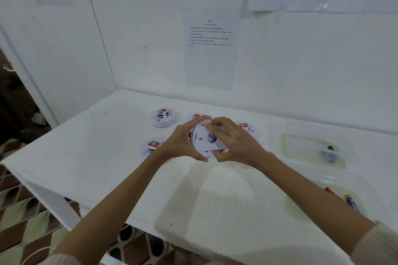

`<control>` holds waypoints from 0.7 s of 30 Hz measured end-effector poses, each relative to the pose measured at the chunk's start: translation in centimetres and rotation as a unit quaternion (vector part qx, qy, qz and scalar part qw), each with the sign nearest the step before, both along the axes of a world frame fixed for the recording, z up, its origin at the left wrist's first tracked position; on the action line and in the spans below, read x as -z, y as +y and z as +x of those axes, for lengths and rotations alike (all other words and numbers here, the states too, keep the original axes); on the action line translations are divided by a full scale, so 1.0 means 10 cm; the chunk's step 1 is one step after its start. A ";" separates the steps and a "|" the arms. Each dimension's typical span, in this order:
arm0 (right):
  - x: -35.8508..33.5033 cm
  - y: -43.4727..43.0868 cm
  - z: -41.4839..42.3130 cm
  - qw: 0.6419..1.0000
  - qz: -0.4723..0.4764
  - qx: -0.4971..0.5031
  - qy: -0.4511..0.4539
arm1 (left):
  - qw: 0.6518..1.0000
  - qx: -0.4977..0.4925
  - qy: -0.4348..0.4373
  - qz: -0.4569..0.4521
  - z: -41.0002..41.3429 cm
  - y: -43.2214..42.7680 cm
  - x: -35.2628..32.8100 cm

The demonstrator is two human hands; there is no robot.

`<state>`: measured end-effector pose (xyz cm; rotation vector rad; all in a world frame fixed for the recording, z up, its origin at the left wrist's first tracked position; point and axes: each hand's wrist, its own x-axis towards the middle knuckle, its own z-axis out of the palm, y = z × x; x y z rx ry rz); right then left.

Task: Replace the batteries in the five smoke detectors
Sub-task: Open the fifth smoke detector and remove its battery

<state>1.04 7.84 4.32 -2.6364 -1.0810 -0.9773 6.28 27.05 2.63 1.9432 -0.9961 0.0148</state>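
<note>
- Head view: your hands are together on one smoke detector, the held detector (206, 140), which is lifted above the middle of the table (107, 157), underside toward you.
- Your left hand (183, 142) is curled round its left rim. Your right hand (234, 142) pinches the right side, with fingers over the top edge and thumb under the bottom edge.
- A battery (212, 137) with blue print seems to sit in the open bay. Whether a cover is on, or under your right fingers, cannot be told.
- Expect a light, hollow, stiff plastic shell. The smooth round rim is probably slippery, so hold it across its width rather than by one edge.
- The catches and battery contacts are likely the fragile parts, so press near them with fingertips and do not lever.
- The battery is a small, hard, smooth cylinder that will likely roll if it drops, so pinch it at the middle.
- Four more detectors lie toward the back edge: back left detector (162, 117), front left detector (151, 146), one half hidden behind your hands (195, 116), and one right of them (247, 128).
- Two clear trays lie by the right edge. The far tray (286, 148) holds one dark battery (329, 155), and the near tray (301, 206) holds a red battery (332, 193) and a purple battery (352, 202).
</note>
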 end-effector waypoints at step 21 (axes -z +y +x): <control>0.46 -0.05 -0.25 0.886 0.224 0.233 0.333 | 0.997 -0.047 0.062 0.015 -0.04 0.44 -0.19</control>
